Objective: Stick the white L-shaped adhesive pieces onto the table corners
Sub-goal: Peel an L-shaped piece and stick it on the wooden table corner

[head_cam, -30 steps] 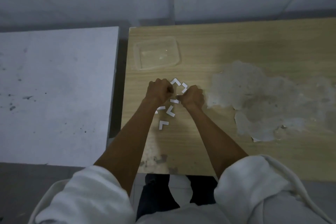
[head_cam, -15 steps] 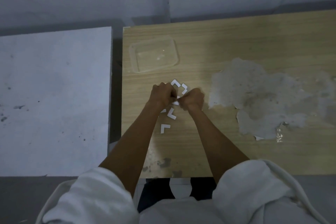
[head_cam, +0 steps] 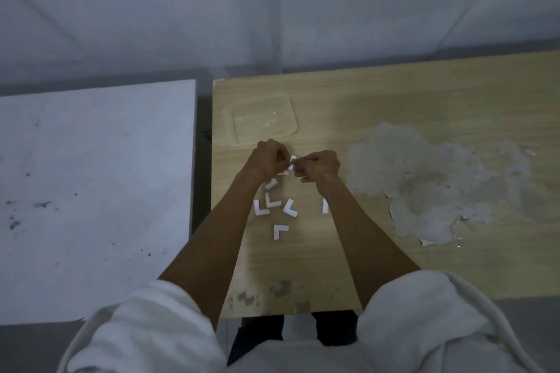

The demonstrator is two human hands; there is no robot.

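Your hands meet over the wooden tabletop [head_cam: 394, 94], a little left of the frame's centre. Your left hand [head_cam: 266, 160] is curled into a loose fist, and its fingertips pinch one end of a white L-shaped piece [head_cam: 292, 162]. Your right hand [head_cam: 321, 167] is curled as well, and its thumb and forefinger pinch the same piece from the other side. Whether the piece is clear of the wood cannot be told from this view.

Just below your hands in the frame, the loose pieces [head_cam: 290, 208] lie flat on the tabletop between your forearms. One lies close under your left wrist, two lie just beside each other lower down, one sits in the middle, and one lies lowest of all. A narrow white bit shows at the edge of your right forearm, partly hidden by it. Another shows only partly beneath your fingertips.

A clear shallow tray [head_cam: 295, 118] lies just above your left hand, near the tabletop's upper left corner. To the right of your right hand a large grey patch [head_cam: 439, 179] spreads where the wood finish is gone. Dark stains [head_cam: 280, 288] mark the tabletop's lower edge between your arms. A white surface [head_cam: 91, 191] with dark specks fills the left of the frame, apart from the tabletop by a dark gap. Your white sleeves [head_cam: 157, 333] are pushed up at the bottom of the frame.
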